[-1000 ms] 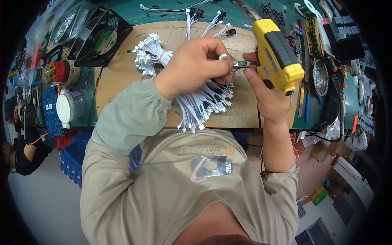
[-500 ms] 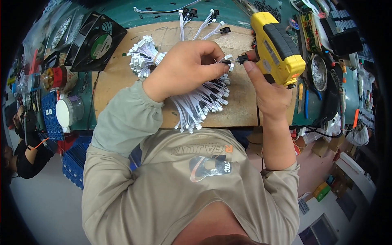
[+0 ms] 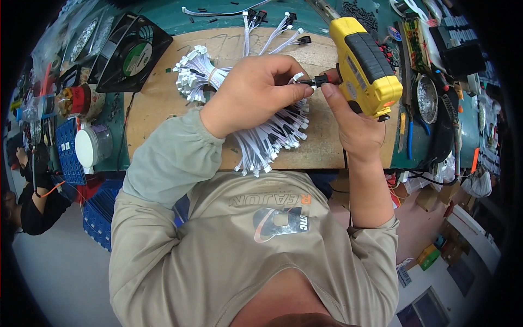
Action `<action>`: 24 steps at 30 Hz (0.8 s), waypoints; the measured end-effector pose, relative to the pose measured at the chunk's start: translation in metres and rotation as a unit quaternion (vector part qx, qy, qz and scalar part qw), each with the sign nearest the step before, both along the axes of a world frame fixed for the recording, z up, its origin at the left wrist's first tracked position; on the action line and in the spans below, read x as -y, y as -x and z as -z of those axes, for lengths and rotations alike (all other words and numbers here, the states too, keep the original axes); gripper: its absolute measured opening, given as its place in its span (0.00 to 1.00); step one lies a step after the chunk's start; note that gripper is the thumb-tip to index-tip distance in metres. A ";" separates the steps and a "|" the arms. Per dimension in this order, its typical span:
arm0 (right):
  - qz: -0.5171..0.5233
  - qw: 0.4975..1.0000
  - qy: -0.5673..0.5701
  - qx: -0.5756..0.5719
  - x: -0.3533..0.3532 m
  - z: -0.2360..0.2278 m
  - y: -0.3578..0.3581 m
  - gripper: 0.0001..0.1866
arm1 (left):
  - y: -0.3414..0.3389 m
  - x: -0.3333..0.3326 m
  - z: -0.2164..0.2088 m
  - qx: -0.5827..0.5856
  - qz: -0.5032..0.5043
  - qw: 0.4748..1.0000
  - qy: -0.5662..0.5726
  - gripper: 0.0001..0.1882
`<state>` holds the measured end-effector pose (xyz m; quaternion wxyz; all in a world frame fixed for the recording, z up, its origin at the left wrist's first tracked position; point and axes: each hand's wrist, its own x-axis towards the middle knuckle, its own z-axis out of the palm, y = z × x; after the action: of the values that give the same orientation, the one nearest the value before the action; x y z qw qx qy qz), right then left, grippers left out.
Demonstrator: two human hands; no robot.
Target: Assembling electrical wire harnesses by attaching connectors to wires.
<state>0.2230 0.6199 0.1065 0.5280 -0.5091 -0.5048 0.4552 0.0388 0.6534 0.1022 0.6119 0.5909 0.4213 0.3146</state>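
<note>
left hand (image 3: 250,90) pinching a skinny cable (image 3: 298,77), right hand (image 3: 357,122) pinching a black plug (image 3: 321,80), chunky yellow tool (image 3: 364,68) at its 12 o'clock

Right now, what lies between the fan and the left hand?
In the head view, the banded end of the white cables lies between the fan and the left hand, on the brown board.

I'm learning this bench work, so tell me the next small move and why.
Perhaps ease the left hand toward the right hand: the thin dark piece in the left lines up with the black connector pinched in the right. The yellow tool also occupies the right hand, so moving the left seems easier.
</note>
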 end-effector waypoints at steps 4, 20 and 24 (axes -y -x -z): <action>-0.007 1.000 -0.012 -0.006 0.001 0.000 0.001 0.15 | -0.001 0.001 -0.001 -0.016 -0.006 1.000 -0.019 0.09; -0.008 0.999 -0.023 0.027 0.003 0.001 -0.007 0.16 | 0.000 0.000 0.000 0.006 0.012 0.999 0.047 0.10; -0.025 0.998 -0.002 0.058 0.004 -0.001 -0.009 0.19 | -0.001 0.002 -0.001 0.006 -0.006 0.999 0.047 0.10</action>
<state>0.2319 0.6163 0.1072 0.4871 -0.5212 -0.5479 0.4369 0.0401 0.6519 0.1033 0.6395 0.5570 0.4356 0.3018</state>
